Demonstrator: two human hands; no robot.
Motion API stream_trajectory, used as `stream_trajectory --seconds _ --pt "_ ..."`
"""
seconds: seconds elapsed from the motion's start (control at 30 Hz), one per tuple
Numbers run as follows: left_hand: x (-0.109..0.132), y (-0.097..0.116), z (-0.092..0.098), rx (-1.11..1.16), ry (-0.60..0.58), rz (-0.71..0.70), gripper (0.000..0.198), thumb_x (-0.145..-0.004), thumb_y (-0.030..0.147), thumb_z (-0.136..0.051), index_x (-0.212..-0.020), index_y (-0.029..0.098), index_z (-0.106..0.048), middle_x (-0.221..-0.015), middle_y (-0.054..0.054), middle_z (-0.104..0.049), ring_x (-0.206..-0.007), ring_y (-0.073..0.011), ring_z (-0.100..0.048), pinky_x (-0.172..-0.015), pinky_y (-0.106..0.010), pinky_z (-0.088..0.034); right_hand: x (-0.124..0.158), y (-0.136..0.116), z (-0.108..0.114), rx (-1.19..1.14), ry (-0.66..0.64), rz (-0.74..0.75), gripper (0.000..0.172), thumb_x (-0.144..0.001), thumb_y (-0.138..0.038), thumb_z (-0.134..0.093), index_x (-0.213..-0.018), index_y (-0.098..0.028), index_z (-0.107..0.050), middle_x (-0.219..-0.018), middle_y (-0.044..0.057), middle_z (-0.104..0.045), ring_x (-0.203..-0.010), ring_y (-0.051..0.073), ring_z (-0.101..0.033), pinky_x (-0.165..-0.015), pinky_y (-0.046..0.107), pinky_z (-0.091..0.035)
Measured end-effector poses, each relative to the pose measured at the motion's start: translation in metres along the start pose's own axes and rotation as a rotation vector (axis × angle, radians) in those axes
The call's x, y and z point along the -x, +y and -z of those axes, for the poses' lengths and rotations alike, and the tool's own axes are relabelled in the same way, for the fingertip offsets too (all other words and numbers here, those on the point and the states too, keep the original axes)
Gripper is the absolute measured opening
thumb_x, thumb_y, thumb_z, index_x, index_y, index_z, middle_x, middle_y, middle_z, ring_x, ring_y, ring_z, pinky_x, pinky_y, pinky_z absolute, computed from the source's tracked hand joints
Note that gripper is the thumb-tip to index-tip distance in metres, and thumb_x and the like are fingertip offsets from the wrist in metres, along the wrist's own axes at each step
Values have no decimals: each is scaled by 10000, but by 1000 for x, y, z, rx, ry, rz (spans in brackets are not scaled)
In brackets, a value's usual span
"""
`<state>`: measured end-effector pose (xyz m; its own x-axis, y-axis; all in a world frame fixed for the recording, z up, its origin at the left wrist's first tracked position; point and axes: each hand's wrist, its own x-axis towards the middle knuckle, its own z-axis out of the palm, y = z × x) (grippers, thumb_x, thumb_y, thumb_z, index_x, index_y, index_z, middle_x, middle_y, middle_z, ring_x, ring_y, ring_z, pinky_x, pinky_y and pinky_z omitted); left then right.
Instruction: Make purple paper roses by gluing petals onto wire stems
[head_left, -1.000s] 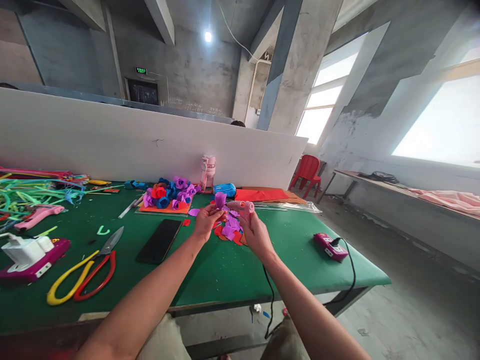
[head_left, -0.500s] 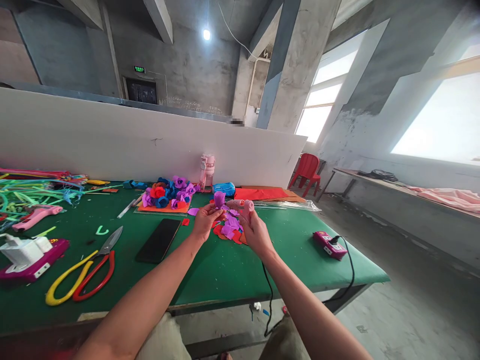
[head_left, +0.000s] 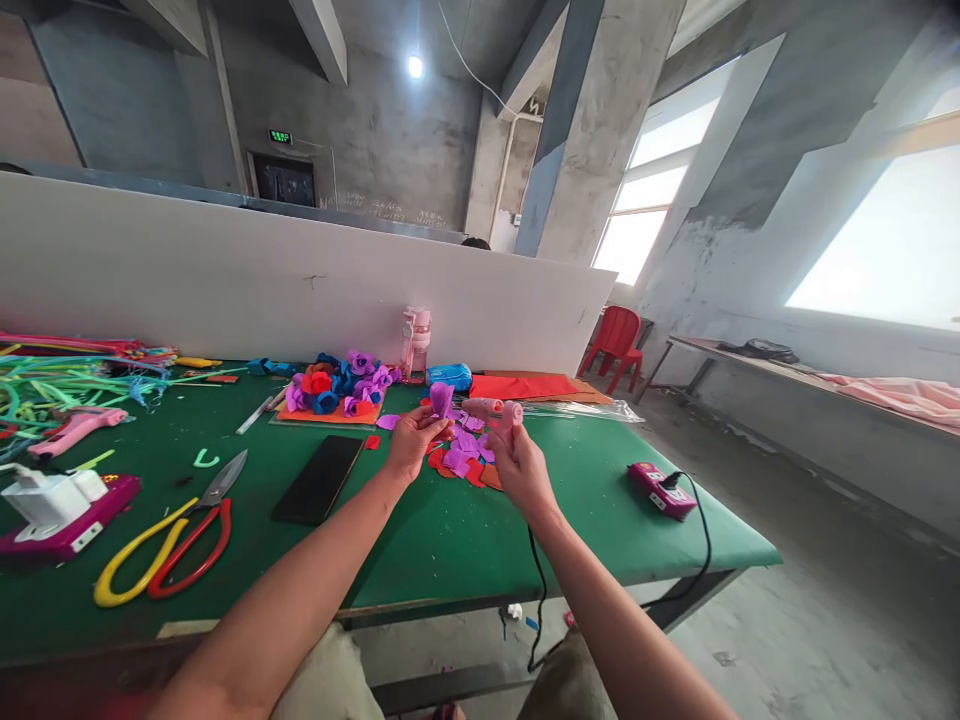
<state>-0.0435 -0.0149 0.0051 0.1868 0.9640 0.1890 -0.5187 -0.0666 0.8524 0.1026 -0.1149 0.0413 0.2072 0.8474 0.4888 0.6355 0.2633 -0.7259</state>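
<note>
Over the middle of the green table, my left hand [head_left: 411, 442] pinches a purple paper flower [head_left: 441, 400] by its lower end. My right hand [head_left: 523, 467] is wrapped round the handle of a pink glue gun [head_left: 486, 407], whose nozzle points left toward the flower, a small distance from it. Below and between both hands lies a loose pile of purple and red petals [head_left: 459, 462]. Behind my left hand, finished-looking purple, blue and red flowers [head_left: 341, 382] are heaped on an orange sheet.
On the green table [head_left: 405, 560] lie a black phone [head_left: 319, 480], scissors [head_left: 217, 485], a second pink glue gun [head_left: 79, 430], power strips [head_left: 661, 490] and coloured stems [head_left: 82, 380]. A pink bottle [head_left: 416, 345] stands by the white partition [head_left: 300, 270]. A black cord hangs at the front edge.
My right hand has moved slightly to the right with the glue gun, widening the gap to the flower. My left hand and the flower have hardly moved.
</note>
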Motion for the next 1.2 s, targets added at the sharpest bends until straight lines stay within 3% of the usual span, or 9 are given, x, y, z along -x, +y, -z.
stream_trajectory --seconds 0.13,0.27,0.4,0.83,1.2 --pt "-1 -2 1 7 26 -5 372 -541 250 -808 -843 132 -624 -695 -19 -697 -596 -134 -647 -694 -311 -534 10 -4 2 -22 12 18 297 -860 -421 -412 -910 -168 -559 -739 51 -644 -632 168 -557 -553 261 -421" --pt "-2 -4 1 17 27 -13 374 -519 244 -813 -822 131 -625 -686 -14 -688 -589 -129 -638 -669 -304 -533 15 -4 -6 -23 -38 30 322 -874 -405 -406 -1054 -178 -547 -719 35 -634 -577 160 -541 -518 256 -413" --pt "-1 -3 -1 16 21 -12 372 -507 238 -813 -806 133 -618 -671 -5 -675 -582 -130 -635 -676 -315 -532 12 -3 -15 8 -35 31 323 -874 -394 -412 -1065 -171 -546 -679 33 -622 -547 167 -537 -493 257 -392" --pt "1 0 -2 -20 14 8 379 -509 258 -805 -813 137 -614 -651 -2 -672 -578 -137 -636 -677 -318 -525 7 -7 -22 29 -45 67 370 -880 -369 -398 -1166 -163 -511 -840 79 -675 -709 213 -616 -593 285 -439" --pt "0 -2 0 -25 7 13 391 -504 284 -808 -810 141 -613 -684 -16 -687 -585 -135 -639 -658 -306 -526 6 -5 -22 64 -42 73 413 -880 -370 -394 -1224 -165 -491 -852 86 -679 -713 218 -620 -594 287 -440"
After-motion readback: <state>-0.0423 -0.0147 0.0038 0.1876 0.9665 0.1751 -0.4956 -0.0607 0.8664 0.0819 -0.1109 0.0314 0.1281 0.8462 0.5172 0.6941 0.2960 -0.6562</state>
